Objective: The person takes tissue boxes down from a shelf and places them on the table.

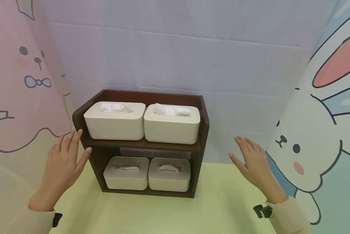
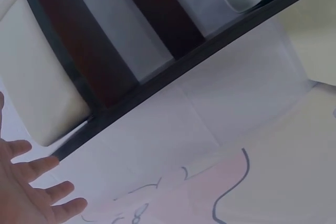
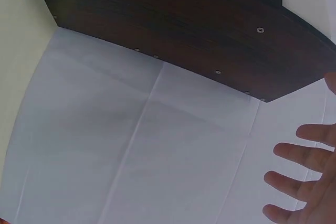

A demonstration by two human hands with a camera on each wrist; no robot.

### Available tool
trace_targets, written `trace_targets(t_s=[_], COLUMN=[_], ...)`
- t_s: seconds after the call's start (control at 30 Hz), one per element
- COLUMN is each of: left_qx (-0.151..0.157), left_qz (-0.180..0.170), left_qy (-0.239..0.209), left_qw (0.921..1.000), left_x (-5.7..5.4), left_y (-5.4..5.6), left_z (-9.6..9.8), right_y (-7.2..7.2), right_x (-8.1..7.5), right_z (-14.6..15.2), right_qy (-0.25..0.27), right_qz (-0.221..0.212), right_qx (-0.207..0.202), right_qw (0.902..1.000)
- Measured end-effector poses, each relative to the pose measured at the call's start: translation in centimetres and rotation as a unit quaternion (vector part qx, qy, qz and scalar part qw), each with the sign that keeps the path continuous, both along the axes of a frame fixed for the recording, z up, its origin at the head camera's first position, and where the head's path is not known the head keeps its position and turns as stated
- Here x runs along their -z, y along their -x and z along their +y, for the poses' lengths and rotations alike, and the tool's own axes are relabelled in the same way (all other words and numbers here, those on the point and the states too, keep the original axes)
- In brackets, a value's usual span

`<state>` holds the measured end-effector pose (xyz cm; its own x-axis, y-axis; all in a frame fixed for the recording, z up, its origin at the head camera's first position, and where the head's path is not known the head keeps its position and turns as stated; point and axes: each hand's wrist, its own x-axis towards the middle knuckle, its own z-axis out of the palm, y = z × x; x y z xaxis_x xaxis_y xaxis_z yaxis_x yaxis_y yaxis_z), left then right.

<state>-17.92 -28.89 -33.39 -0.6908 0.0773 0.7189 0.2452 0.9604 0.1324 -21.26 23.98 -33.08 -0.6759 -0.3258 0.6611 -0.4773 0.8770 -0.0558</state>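
Note:
A dark brown two-tier wooden shelf (image 1: 139,192) stands on the pale yellow-green table. Its upper tier bears two white tissue boxes, a left one (image 1: 114,126) and a right one (image 1: 171,130), each with a tissue poking out. Below sit two more, a left box (image 1: 126,179) and a right box (image 1: 169,182), with greyish lids. My left hand (image 1: 63,159) hovers by the shelf's left side, fingers extended, holding nothing. Off to the right of the shelf, my right hand (image 1: 252,162) is raised with straight fingers and also holds nothing. Screw heads dot the shelf's side panel (image 3: 173,30) in the right wrist view.
Behind the shelf hangs a creased white cloth (image 1: 175,61). A curtain with a pink cartoon animal (image 1: 31,107) borders the left, and one with a white rabbit (image 1: 312,139) the right. The table surface (image 1: 151,216) extends in front of the shelf.

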Motion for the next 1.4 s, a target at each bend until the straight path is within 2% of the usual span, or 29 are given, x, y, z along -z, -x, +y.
trace_targets(t_s=[0.2, 0.37, 0.5, 0.67, 0.87, 1.13, 1.4], left_qx=[0.009, 0.029, 0.035, 0.044, 0.038, 0.032, 0.053], left_qz=[0.051, 0.107, 0.125, 0.122, 0.093, 0.064, 0.032], left_qy=[-0.002, 0.022, 0.017, -0.005, -0.032, -0.052, -0.063], left_qw=[0.9986, 0.9936, 0.9915, 0.9915, 0.9944, 0.9961, 0.9961], left_x=[-1.8, -2.8, -3.3, -4.1, -4.7, -4.6, -4.7], left_y=[1.0, 2.5, 3.5, 4.6, 5.6, 6.5, 7.1], left_z=[0.5, 0.1, -0.2, -0.5, -0.7, -1.2, -1.3], right_y=[1.2, 2.1, 2.8, 3.7, 4.4, 4.9, 5.2], right_x=[-1.9, -3.5, -4.3, -5.0, -5.4, -5.4, -5.4], right_z=[-2.0, -3.9, -5.4, -7.2, -8.5, -9.4, -9.9], right_qy=[0.002, 0.009, 0.024, 0.032, 0.043, 0.046, 0.062], right_qz=[0.021, 0.030, 0.039, 0.058, 0.057, 0.036, 0.042], right_qx=[-0.022, -0.037, -0.051, -0.066, -0.070, -0.054, -0.053], right_qw=[0.9995, 0.9988, 0.9976, 0.9956, 0.9950, 0.9968, 0.9958])
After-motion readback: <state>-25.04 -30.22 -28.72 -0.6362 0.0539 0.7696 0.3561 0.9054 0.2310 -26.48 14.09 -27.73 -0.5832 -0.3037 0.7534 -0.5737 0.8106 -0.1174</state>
